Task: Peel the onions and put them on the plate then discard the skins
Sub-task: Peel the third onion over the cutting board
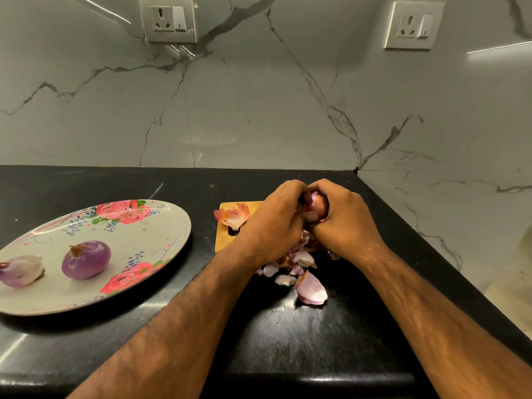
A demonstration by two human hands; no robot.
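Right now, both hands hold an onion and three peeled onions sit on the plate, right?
Not quite. The head view shows two peeled onions on the plate, not three. The left hand and right hand do hold an onion.

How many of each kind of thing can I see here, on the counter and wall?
Purple onions: 3 (pale peeled onion, darker peeled onion, held onion gripped by left hand and right hand)
Round floral plate: 1
Wooden cutting board: 1
White wall sockets: 2
Total: 7; loose onion skins lie heaped, too jumbled to count.
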